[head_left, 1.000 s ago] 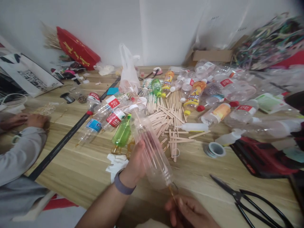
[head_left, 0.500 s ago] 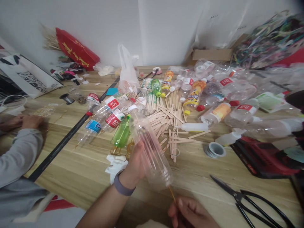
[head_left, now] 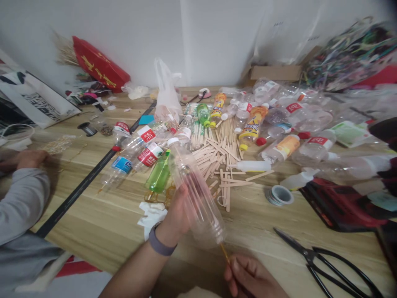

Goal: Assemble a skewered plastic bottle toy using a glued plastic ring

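A clear, unlabelled plastic bottle [head_left: 198, 198] lies tilted in my left hand [head_left: 180, 211], whose fingers wrap round its side. Its white cap [head_left: 173, 142] points away from me, its base toward me. From the base sticks out a thin amber-coloured stick or tube [head_left: 225, 252]; I cannot tell its exact kind. My right hand [head_left: 245, 273] pinches the near end of it. Beside the held bottle lie a green bottle [head_left: 159, 174] and a crumpled white tissue [head_left: 151, 217]. Black-handled scissors [head_left: 313, 256] rest to the right of my right hand.
Wooden craft sticks [head_left: 214, 157] are heaped mid-table. Many plastic bottles [head_left: 291, 116] crowd the back right. A wire spool [head_left: 280, 195] and a red-black power tool [head_left: 338, 207] lie at right. A black bar [head_left: 80, 190] crosses the left, near another person's sleeve [head_left: 27, 203].
My right hand has shifted slightly right, still pinching the amber stick. The bottle and my left hand stay nearly in place. The other person's arm has drawn a little to the left.
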`<move>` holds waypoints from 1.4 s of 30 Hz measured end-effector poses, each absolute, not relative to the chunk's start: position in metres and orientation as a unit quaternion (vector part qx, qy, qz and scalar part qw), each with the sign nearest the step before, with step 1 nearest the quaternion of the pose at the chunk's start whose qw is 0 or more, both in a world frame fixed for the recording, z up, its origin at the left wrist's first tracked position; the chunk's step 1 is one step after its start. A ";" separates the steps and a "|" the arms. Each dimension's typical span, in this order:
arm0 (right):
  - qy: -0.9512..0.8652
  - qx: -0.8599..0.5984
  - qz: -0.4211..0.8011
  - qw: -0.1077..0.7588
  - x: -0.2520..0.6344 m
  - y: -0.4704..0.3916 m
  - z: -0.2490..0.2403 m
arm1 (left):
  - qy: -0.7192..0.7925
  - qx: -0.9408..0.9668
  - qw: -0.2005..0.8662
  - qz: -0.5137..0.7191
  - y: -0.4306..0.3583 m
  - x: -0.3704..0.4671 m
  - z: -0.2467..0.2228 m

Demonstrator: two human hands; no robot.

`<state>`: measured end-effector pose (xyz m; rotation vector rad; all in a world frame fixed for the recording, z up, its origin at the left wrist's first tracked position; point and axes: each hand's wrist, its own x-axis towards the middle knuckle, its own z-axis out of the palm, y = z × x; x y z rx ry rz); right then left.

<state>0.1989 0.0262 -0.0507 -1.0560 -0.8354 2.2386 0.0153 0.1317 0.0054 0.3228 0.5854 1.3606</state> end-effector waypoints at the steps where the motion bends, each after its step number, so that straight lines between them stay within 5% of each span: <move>1: -0.314 -0.382 0.829 0.261 0.199 0.027 -0.052 | 0.264 0.150 0.728 0.615 0.132 0.015 0.005; 42: -0.334 -0.343 0.836 0.269 0.202 0.027 -0.054 | 0.283 0.151 0.735 0.598 0.129 0.014 0.002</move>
